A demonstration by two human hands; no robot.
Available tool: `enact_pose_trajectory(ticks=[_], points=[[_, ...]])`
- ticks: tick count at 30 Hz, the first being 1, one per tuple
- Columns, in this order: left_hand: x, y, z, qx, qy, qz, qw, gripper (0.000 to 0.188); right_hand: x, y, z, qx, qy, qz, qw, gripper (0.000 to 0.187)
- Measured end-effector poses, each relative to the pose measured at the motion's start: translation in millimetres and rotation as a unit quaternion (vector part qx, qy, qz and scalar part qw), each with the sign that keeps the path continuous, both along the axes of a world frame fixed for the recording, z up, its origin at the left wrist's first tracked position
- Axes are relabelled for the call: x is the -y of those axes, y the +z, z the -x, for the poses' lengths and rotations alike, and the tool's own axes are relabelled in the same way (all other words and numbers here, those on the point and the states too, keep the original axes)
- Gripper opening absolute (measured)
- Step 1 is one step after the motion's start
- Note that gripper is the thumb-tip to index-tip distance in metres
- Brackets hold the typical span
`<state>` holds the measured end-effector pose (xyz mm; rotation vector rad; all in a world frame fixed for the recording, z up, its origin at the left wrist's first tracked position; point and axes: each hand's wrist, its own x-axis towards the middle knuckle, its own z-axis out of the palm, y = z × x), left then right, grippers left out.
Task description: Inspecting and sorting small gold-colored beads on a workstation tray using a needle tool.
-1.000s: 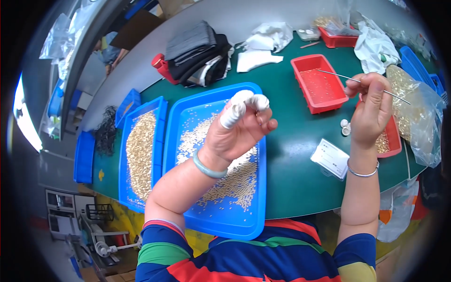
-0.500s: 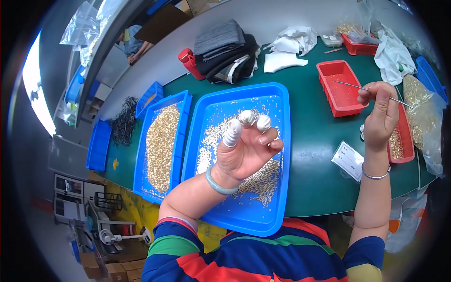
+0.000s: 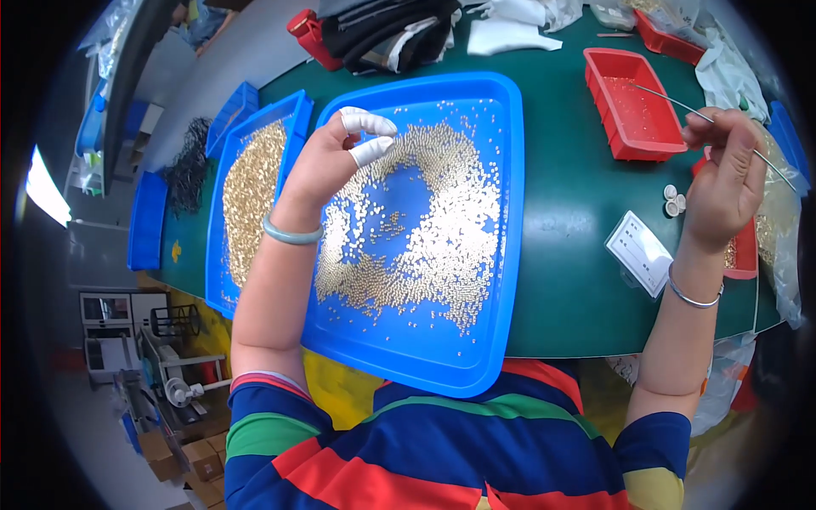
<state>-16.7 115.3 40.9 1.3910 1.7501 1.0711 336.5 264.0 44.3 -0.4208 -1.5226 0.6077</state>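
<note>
My left hand [image 3: 327, 166] hovers above the upper left rim of a large blue tray [image 3: 399, 347]. White finger covers sit on its thumb and fingers; the fingers curve toward the thumb, leaving a small gap with nothing visible in it. Small pale-gold beads [image 3: 450, 229] lie in a rough ring across the tray, around a nearly bare patch. At the far right, my right hand [image 3: 727, 174] grips a long thin metal needle [image 3: 671, 100]. The needle's far end reaches over a red bin [image 3: 643, 153] with a few tiny bits inside.
Left of the large tray stands a blue bin [image 3: 299, 127] of gold pieces [image 3: 251, 191]. A white label card [image 3: 642, 253] and small white round pieces [image 3: 673, 201] lie right of it. Folded dark cloth [image 3: 387, 38] and a red container [image 3: 313, 38] are at the back.
My left hand has moved up and left off the tray's middle, turning palm down. The right hand, with the needle, has shifted slightly right. The view has tilted, so the table sits higher.
</note>
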Motion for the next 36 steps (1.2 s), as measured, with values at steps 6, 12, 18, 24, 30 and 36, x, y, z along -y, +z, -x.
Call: enact_pose_trajectory(ticks=[6,12,18,24,30,36], points=[[20,-48,15,-0.163,-0.074,0.021,0.984,0.016,4,-21,13,0.024,-0.011,0.004,1.000,0.034],[31,-75,28,-0.222,-0.094,0.007,0.970,0.019,-7,-40,42,0.018,-0.006,-0.083,0.996,0.032],[35,-93,44,-0.234,-0.119,-0.004,0.965,0.020,4,-50,58,0.047,0.007,-0.073,0.996,0.033],[38,-104,54,-0.267,-0.137,-0.036,0.953,0.020,11,-66,75,0.049,-0.002,-0.085,0.995,0.033],[39,-113,63,-0.242,-0.150,-0.058,0.957,0.016,4,-79,71,0.073,0.008,-0.087,0.993,0.033],[39,-107,66,-0.165,-0.046,0.002,0.985,0.012,18,-81,85,0.077,0.033,-0.055,0.995,0.034]])
